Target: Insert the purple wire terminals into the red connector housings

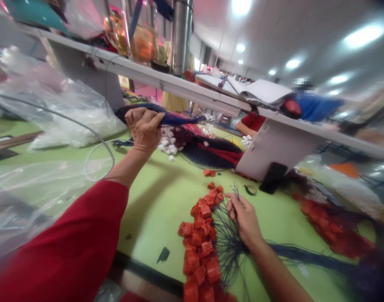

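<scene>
My left hand (145,128) is raised over the back of the green table, its fingers closed around a bundle of dark blue wires (179,119). Lower right, my right hand (244,218) pinches a few thin dark wires with metal tips (235,191) that point upward. Beside it runs a long heap of orange plastic connectors (201,239), with dark wires (231,239) fanning out from them under my right hand. These wires gather into a bundle (308,256) that trails off to the right. White connectors (169,144) lie below my left hand.
A shelf (166,82) crosses above the table, bearing a glass jug (144,42), a steel flask (181,37) and papers (264,90). A phone (273,178) leans on its support near a tape roll (250,190). Plastic bags (75,121) lie left; more orange connectors (333,228) lie right.
</scene>
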The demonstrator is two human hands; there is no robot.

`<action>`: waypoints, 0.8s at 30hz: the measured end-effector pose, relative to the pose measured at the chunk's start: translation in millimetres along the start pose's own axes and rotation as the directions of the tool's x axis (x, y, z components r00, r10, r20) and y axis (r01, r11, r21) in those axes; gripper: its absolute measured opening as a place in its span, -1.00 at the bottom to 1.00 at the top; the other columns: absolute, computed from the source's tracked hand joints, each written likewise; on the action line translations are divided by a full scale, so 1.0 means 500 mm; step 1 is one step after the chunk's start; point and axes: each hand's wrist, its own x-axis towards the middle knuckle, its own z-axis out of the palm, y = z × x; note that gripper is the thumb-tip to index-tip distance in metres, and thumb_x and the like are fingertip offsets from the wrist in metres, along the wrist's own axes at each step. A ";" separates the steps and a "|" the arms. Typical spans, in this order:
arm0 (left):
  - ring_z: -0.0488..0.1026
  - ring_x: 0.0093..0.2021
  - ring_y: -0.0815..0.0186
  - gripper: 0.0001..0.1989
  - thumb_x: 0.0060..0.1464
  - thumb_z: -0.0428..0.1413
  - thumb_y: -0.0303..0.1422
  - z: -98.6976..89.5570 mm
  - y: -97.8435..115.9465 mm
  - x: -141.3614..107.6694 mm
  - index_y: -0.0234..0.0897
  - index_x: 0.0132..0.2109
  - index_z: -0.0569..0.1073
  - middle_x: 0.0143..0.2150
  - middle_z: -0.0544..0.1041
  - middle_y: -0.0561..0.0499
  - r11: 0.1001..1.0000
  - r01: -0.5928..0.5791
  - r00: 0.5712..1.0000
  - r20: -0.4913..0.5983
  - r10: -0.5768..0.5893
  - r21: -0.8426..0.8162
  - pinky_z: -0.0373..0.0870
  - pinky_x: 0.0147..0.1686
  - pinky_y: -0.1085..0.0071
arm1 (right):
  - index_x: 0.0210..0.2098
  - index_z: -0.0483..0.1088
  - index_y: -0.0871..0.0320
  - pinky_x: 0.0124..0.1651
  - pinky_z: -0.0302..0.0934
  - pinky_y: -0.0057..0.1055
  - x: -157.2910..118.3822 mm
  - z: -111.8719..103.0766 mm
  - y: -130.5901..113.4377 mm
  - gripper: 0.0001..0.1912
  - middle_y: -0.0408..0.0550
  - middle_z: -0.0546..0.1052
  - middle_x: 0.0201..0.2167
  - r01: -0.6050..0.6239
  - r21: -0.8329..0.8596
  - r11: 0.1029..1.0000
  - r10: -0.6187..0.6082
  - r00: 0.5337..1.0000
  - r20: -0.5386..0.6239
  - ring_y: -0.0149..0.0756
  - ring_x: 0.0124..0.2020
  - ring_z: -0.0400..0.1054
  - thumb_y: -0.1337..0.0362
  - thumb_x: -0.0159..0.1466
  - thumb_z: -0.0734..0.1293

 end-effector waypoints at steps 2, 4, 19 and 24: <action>0.35 0.12 -0.12 -0.63 0.11 0.06 -0.48 0.001 0.000 -0.001 -0.19 0.01 0.62 -0.08 0.63 -0.20 1.000 -0.030 1.000 0.002 0.030 0.007 -0.02 0.18 -0.10 | -0.24 0.55 0.23 -0.56 -0.13 -0.51 -0.001 -0.002 0.002 -0.45 -0.21 0.36 -0.60 -0.008 -0.003 1.000 0.008 1.000 0.017 -0.55 -0.66 0.03 -0.17 0.13 0.46; 0.36 0.12 -0.11 -0.67 0.16 0.05 -0.46 0.003 0.001 -0.007 -0.20 0.00 0.62 -0.09 0.64 -0.20 0.999 -0.041 0.999 0.015 0.041 0.010 -0.02 0.18 -0.10 | -0.21 0.54 0.24 -0.58 -0.21 -0.52 -0.002 -0.004 0.002 -0.41 -0.25 0.30 -0.63 -0.016 -0.015 1.000 0.017 0.999 0.039 -0.56 -0.67 -0.04 -0.20 0.13 0.45; 0.38 0.12 -0.12 -0.68 -0.02 0.11 -0.51 0.089 0.060 -0.208 -0.33 -0.07 0.56 0.01 0.53 -0.27 0.997 0.069 0.703 0.711 -0.026 -0.031 0.24 0.15 -0.02 | -0.38 0.33 0.16 -0.56 -0.15 -0.56 -0.010 -0.005 -0.004 -0.54 -0.25 0.29 -0.54 0.061 0.027 0.998 -0.061 0.998 -0.010 -0.56 -0.60 0.00 -0.10 0.16 0.47; 0.52 -0.07 0.17 -0.77 0.25 0.18 -0.29 0.155 0.163 -0.257 -0.32 -0.01 0.51 -0.02 0.55 -0.11 0.972 0.157 0.556 0.829 0.061 -0.177 0.48 -0.03 0.15 | -0.42 0.37 0.19 -0.57 -0.16 -0.55 -0.004 -0.003 -0.009 -0.57 -0.24 0.32 -0.58 0.042 0.041 0.998 -0.041 0.999 -0.010 -0.55 -0.61 -0.02 -0.06 0.14 0.48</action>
